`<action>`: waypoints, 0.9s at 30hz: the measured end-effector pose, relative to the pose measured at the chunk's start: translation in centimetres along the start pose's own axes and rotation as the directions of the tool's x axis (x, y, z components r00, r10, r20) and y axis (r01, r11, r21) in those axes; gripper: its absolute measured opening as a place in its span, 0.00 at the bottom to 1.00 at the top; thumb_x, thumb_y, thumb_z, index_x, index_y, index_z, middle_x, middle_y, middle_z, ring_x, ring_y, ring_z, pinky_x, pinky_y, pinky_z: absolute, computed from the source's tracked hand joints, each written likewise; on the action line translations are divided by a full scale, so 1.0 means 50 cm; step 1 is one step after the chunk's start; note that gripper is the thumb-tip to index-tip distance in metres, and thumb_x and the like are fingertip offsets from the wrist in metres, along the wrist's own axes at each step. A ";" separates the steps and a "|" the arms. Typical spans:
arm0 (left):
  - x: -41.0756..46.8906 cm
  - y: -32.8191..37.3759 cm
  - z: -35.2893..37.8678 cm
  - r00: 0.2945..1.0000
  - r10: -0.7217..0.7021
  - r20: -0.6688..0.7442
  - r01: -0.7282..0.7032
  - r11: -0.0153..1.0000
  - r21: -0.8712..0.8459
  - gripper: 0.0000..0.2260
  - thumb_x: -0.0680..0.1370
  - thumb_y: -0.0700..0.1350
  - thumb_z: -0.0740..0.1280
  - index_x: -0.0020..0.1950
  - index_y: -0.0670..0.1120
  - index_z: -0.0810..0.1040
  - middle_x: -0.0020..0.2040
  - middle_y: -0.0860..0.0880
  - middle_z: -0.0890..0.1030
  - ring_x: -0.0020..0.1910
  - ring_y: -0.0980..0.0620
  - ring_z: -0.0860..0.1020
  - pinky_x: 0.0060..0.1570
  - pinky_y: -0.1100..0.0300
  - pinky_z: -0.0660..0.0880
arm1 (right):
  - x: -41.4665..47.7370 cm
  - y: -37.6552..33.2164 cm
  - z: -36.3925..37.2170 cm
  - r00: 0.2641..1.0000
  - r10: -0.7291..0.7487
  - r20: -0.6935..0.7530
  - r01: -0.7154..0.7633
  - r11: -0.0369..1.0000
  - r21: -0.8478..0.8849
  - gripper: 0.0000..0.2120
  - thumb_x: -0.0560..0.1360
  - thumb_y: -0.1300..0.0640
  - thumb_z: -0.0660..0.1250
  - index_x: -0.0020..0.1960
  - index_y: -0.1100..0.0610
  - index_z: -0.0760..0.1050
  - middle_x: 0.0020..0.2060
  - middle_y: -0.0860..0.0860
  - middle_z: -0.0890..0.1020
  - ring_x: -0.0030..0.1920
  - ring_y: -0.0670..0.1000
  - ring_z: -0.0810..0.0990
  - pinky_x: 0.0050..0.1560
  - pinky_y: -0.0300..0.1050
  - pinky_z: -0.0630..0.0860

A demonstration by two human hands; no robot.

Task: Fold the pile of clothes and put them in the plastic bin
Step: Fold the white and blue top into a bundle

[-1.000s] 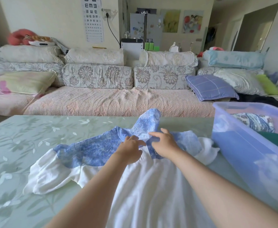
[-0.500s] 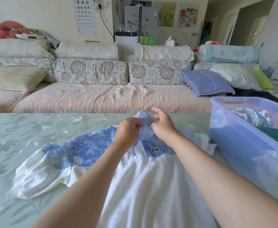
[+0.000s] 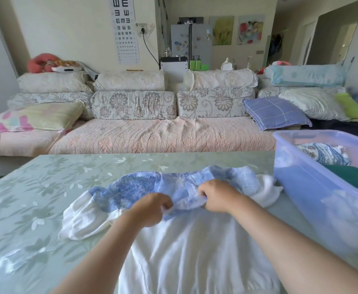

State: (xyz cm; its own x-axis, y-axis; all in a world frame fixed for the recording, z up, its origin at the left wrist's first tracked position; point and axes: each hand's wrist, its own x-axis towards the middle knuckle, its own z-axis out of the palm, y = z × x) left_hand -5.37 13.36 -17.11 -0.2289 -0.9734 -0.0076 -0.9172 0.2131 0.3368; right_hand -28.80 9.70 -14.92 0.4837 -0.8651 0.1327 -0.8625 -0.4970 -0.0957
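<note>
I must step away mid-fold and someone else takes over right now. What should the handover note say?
Hands: the left hand and the right hand each grip the blue top edge of the shirt, side by side.
Things: the shirt lies spread on the table, its white body toward the person, a sleeve out to each side. The bin stands to its right.
Done: a patterned piece and a green piece lie in the bin.
Left: fold this shirt and put it in the bin.
</note>
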 end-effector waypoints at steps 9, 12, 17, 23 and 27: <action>-0.007 0.009 0.032 0.977 0.204 -0.070 -0.201 0.978 0.049 0.11 0.70 0.38 0.68 0.41 0.55 0.74 0.40 0.58 0.73 0.45 0.50 0.76 0.39 0.62 0.70 | -0.038 -0.023 0.042 0.984 -0.167 0.055 0.173 0.973 -0.153 0.13 0.72 0.66 0.63 0.51 0.50 0.73 0.53 0.51 0.76 0.55 0.56 0.76 0.48 0.46 0.65; 0.004 0.017 0.025 0.934 0.215 -0.285 -0.193 0.976 0.105 0.16 0.64 0.31 0.62 0.33 0.54 0.69 0.34 0.56 0.69 0.37 0.50 0.72 0.28 0.65 0.59 | -0.038 -0.005 0.036 0.988 -0.157 0.006 0.155 0.968 -0.199 0.10 0.74 0.65 0.62 0.50 0.52 0.76 0.51 0.53 0.77 0.52 0.58 0.79 0.42 0.45 0.61; 0.013 0.026 0.021 0.846 0.361 -0.393 -0.301 0.931 0.207 0.16 0.64 0.33 0.63 0.45 0.50 0.74 0.43 0.52 0.75 0.40 0.46 0.76 0.30 0.61 0.60 | -0.025 0.006 0.027 0.987 -0.114 -0.114 0.086 0.969 -0.231 0.10 0.73 0.67 0.63 0.49 0.54 0.75 0.48 0.55 0.76 0.49 0.60 0.80 0.38 0.50 0.66; 0.018 0.006 0.058 0.988 0.041 -0.146 0.012 0.938 0.346 0.26 0.73 0.50 0.67 0.70 0.56 0.67 0.67 0.50 0.68 0.65 0.48 0.69 0.60 0.54 0.67 | -0.012 0.014 0.062 0.995 0.094 -0.030 -0.098 0.965 -0.244 0.31 0.69 0.64 0.68 0.67 0.50 0.61 0.58 0.54 0.66 0.51 0.58 0.81 0.38 0.47 0.67; 0.036 0.012 0.049 0.975 -0.006 -0.222 0.089 0.925 0.369 0.10 0.77 0.42 0.63 0.57 0.50 0.75 0.54 0.50 0.76 0.56 0.46 0.77 0.40 0.56 0.68 | 0.016 0.012 0.070 0.986 0.168 0.005 -0.159 0.941 -0.299 0.18 0.73 0.68 0.63 0.61 0.55 0.72 0.59 0.56 0.74 0.56 0.59 0.81 0.43 0.48 0.73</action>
State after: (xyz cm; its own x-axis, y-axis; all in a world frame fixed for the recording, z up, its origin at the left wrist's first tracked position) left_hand -7.14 11.94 -19.24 -0.1456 -0.9689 0.1999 -0.9893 0.1412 -0.0361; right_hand -28.43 8.47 -18.32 0.3331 -0.9364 0.1102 -0.9328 -0.3102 0.1834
